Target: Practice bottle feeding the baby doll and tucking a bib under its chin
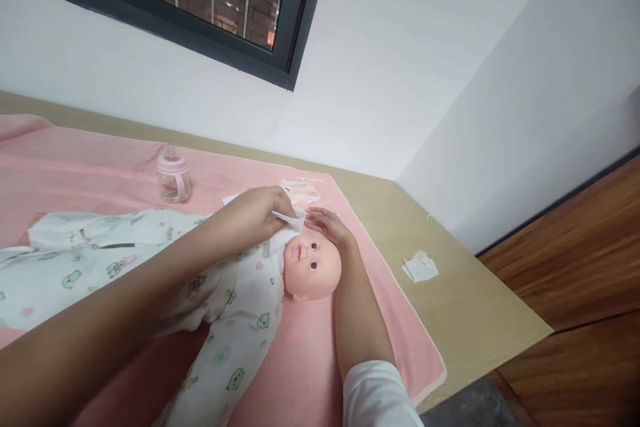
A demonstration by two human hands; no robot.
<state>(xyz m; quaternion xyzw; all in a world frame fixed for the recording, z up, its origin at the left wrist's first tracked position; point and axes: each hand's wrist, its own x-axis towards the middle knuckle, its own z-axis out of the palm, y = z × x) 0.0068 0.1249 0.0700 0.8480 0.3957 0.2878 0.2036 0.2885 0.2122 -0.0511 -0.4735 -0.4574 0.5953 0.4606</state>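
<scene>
1. While the doll point(240, 287) lies on its back on the pink towel point(310, 360), head toward the right, a small white wipe point(289, 225) is pressed against its cheek, just above the mouth.
2. Left hand point(260, 210) has its fingers closed on the wipe, pinching it at the top edge; the lower part of the wipe lies against the face and collar.
3. Right hand point(327, 227) rests flat on the crown of the doll's head, fingers spread and holding nothing; it steadies the head.
4. Judgement: the wiping goes best with light, short strokes away from the eyes, with the steadying palm kept low so the head does not roll toward the towel edge.
5. Judgement: a fresh fold of the wipe for each pass avoids smearing; the pinch looks tight enough for that, though the underside of the fingers is hidden.
6. Doll's printed sleepsuit point(125, 267) spreads left under the left forearm; the forearm should stay off the fabric so it does not drag.
7. Farther out: a baby bottle point(173, 177) stands upright on the towel near the wall, a clear packet point(303, 188) lies just behind the hands, and a crumpled white wipe point(420, 267) lies on the bare tabletop point(475, 307), well apart.
</scene>
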